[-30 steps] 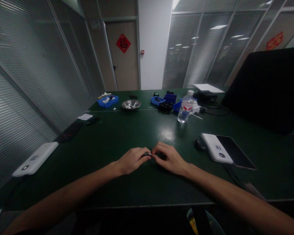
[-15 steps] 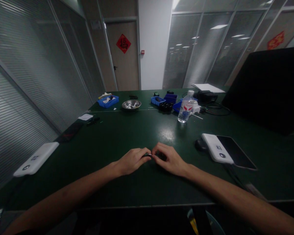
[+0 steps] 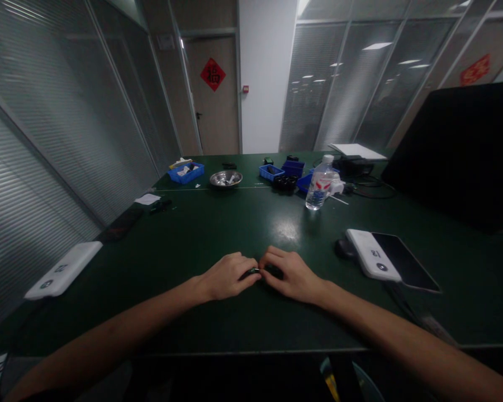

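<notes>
My left hand [image 3: 230, 274] and my right hand [image 3: 289, 273] meet fingertip to fingertip low over the green table [image 3: 218, 223]. Between the thumb and fingers of my left hand is a small dark object with a shiny tip [image 3: 254, 271], which points toward the right fingertips. My right hand is curled, its thumb and index finger pinched at that tip. Whether it holds a separate piece is too small to tell, and its palm side is in shadow.
A water bottle [image 3: 318, 184] stands beyond my right hand. White power banks lie left [image 3: 65, 271] and right [image 3: 373, 254], the right one beside a phone [image 3: 404, 261]. Farther back are a metal bowl [image 3: 226, 179], blue trays [image 3: 186, 173] and a dark monitor [image 3: 456, 156].
Both hands have shifted very slightly down, still fingertip to fingertip. The left fingers sit a little differently around the small dark object. The whole view has moved slightly.
</notes>
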Action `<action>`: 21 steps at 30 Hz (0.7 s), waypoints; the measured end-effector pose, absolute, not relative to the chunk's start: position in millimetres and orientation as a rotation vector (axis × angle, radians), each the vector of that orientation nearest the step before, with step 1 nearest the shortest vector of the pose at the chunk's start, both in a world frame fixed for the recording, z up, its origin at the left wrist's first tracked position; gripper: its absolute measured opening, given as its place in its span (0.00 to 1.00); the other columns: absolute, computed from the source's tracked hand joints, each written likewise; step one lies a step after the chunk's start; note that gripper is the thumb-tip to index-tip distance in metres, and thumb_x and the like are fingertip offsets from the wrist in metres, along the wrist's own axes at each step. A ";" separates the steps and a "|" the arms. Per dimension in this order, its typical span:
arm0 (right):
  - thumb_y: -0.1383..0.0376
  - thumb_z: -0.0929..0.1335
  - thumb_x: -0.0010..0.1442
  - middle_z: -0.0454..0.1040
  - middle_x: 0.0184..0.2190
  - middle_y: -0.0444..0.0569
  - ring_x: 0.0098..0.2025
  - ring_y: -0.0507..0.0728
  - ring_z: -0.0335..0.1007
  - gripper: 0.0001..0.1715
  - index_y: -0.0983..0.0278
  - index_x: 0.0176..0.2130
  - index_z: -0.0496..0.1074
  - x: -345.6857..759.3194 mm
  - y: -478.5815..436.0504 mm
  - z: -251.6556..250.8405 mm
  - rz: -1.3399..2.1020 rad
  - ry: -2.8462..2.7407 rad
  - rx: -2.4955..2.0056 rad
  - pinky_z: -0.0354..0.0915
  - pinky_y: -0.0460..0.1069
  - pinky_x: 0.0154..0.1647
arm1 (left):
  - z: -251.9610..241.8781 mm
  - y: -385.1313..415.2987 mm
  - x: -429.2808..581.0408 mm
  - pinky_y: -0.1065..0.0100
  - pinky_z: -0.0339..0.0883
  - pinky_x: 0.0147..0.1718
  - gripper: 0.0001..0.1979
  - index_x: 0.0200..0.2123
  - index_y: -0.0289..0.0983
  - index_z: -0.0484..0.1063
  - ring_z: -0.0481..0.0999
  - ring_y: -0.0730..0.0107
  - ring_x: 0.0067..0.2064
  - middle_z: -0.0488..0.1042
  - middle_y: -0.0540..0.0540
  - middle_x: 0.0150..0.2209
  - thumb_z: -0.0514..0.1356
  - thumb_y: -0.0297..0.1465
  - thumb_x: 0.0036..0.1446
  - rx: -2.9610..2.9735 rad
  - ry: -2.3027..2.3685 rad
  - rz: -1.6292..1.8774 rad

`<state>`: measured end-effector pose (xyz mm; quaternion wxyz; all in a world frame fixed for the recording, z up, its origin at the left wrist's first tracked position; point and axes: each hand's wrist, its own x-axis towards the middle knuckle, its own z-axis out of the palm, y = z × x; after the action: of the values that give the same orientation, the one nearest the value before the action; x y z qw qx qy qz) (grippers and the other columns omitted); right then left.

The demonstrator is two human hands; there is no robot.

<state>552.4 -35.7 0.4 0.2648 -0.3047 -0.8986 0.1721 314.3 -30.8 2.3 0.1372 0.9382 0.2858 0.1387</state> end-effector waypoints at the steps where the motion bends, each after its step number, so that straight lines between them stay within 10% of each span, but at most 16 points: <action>1: 0.66 0.68 0.66 0.72 0.39 0.46 0.36 0.53 0.69 0.04 0.61 0.43 0.71 552.3 -36.1 0.5 0.470 -2.423 -0.822 0.64 0.48 0.38 | 2.7 -31.2 314.2 0.64 0.64 0.41 0.14 0.44 0.37 0.70 0.72 0.65 0.39 0.75 0.46 0.39 0.50 0.38 0.73 2.712 0.822 0.397; 21: 0.67 0.69 0.65 0.71 0.33 0.44 0.32 0.52 0.66 0.01 0.63 0.39 0.71 544.7 -39.0 -2.8 0.732 -2.136 -0.768 0.61 0.47 0.33 | 3.9 -32.6 309.0 0.65 0.65 0.41 0.14 0.48 0.36 0.67 0.72 0.65 0.40 0.73 0.44 0.42 0.45 0.36 0.75 2.620 0.811 0.418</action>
<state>544.7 -39.0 -2.8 0.3695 -0.2993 -0.8321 0.2854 309.0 -32.6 3.9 0.1827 0.9285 0.2872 0.1481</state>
